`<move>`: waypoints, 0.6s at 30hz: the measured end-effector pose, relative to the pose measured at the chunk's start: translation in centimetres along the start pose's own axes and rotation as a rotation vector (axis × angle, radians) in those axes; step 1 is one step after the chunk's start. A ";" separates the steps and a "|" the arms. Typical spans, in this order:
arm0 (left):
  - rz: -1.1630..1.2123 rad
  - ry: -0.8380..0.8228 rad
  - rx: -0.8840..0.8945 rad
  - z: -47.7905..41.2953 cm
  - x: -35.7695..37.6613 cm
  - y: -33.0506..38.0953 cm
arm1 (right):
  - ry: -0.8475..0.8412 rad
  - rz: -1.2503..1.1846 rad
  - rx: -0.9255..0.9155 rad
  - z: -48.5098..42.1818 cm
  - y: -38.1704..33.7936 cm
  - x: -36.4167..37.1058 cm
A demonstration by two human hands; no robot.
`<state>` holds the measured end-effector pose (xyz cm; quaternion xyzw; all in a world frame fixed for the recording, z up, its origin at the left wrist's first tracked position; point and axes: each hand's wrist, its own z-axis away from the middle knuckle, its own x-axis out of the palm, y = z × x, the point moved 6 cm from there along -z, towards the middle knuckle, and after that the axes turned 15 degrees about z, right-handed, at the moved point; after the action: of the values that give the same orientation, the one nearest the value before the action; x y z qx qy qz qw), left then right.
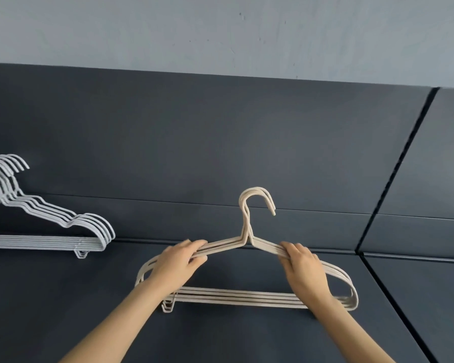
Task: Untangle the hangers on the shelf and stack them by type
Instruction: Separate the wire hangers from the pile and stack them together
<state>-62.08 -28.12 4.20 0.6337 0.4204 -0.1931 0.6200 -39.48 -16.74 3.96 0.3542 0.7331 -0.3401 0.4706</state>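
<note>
The fingers [195, 246] of the left hand [177, 262] are curled over the sloping shoulder wires of the beige hangers [247, 297], just left of their hooks, with the thumb tucked below. The right hand [303, 269] grips the matching slope on the other side of the hooks in the same way. So both hands are closed on the one bundle, pinching several wires together.

The hooks sit nested and all turn the same way. Lower down, the bottom bars fan out a little on the dark shelf [220, 339]. From here I can't tell whether the shoulders are lifted clear or resting on it.

This looks to me like the squaring-up of a sorted pile. To do it well, I'd squeeze evenly from both sides so the shoulders close up. Then I'd nudge the bars together until they lie in one line, and lower the bundle flat without letting a hook twist across its neighbour.

Well to the left of the beige hangers lies a neat stack of grey hangers [89, 222]. I'd keep that gap so the two types don't catch.
</note>
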 end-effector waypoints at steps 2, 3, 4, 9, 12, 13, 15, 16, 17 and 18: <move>0.003 0.003 0.018 0.3 0.2 0.4 | -0.022 0.028 -0.020 0.5 0.2 0.1; 0.009 0.000 0.012 0.3 0.3 0.4 | -0.034 0.030 -0.025 0.6 0.4 0.1; 0.016 -0.009 -0.001 0.4 0.5 0.4 | -0.047 0.028 -0.023 0.8 0.5 0.1; 0.039 -0.018 -0.046 0.6 1.1 0.1 | -0.055 -0.005 -0.028 0.9 0.8 -0.2; 0.034 0.028 -0.033 0.3 0.3 0.7 | -0.031 -0.043 -0.046 0.6 0.9 -0.9; 0.027 0.038 -0.024 0.3 0.0 1.0 | -0.025 -0.054 -0.048 0.6 1.0 -1.2; 0.021 0.032 -0.036 0.6 0.1 1.5 | -0.031 -0.052 -0.051 0.8 1.1 -1.3; 0.024 0.021 -0.056 0.9 0.3 1.8 | -0.035 -0.043 -0.053 1.0 1.1 -1.3; 0.026 0.012 -0.074 1.2 0.5 2.0 | -0.037 -0.036 -0.058 1.2 1.2 -1.2; 0.025 0.012 -0.083 1.6 0.6 2.3 | -0.039 -0.034 -0.060 1.4 1.2 -1.1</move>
<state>-59.49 -29.15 4.92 0.6138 0.4240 -0.1638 0.6455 -37.51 -17.48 4.35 0.3207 0.7396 -0.3325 0.4894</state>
